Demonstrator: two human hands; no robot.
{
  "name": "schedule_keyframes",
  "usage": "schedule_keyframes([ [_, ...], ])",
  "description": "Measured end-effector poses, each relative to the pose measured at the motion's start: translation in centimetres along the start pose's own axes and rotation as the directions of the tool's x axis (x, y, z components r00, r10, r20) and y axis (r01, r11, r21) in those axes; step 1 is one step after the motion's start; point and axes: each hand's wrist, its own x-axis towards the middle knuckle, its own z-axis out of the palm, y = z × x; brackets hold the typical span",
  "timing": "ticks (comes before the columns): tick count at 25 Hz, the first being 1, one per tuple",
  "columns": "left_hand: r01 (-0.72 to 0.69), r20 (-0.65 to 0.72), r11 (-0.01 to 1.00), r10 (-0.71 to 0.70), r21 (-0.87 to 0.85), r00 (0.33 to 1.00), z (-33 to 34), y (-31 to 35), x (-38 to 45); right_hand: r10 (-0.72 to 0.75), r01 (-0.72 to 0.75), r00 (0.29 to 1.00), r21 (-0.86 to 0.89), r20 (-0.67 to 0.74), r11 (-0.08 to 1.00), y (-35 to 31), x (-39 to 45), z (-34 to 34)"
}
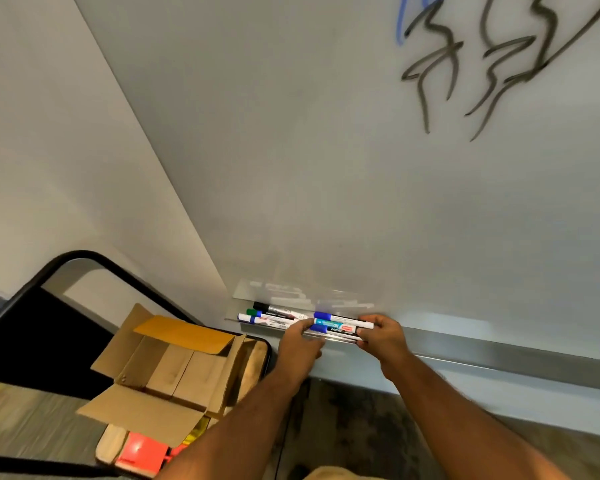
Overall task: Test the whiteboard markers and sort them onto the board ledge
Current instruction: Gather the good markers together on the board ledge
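On the left end of the board ledge [499, 344] lie three markers side by side: a black-capped one [274, 309], a green-capped one [267, 313] and a blue-capped one [260, 320]. To their right sits a small bunch of blue-capped markers [336, 323]. My left hand [300, 341] pinches the bunch at its left end and my right hand [381, 336] grips its right end, both resting at the ledge. The whiteboard [326, 168] above carries black and blue test scribbles [482, 64] at the upper right.
An open cardboard box [167, 372] sits on a chair seat to the lower left, with a red packet [141, 453] in front of it. The chair's black frame [84, 254] curves beside the wall. Dark floor lies under the ledge.
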Motion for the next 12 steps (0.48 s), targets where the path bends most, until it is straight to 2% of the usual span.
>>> schedule_keyframes([
  [3,-0.060,0.011,0.997,0.059,0.049,0.998,0.1,-0.8,-0.3,-0.063,0.061,0.997,-0.049,-0.046,0.997,0.5,-0.5,0.8],
  [6,-0.080,-0.006,0.996,0.081,0.039,0.997,0.0,-1.2,-0.4,-0.194,0.164,0.977,-0.266,-0.088,0.950,0.7,-1.0,1.7],
  [8,-0.070,-0.023,0.997,0.070,0.024,0.997,-0.2,-1.3,-0.3,-0.277,0.217,0.952,-0.351,-0.128,0.911,0.8,-1.5,2.1],
  [12,-0.079,-0.047,0.996,0.081,0.048,0.996,-0.5,-1.4,0.1,-0.392,0.325,0.912,-0.367,-0.123,0.871,1.2,-2.1,2.0],
])
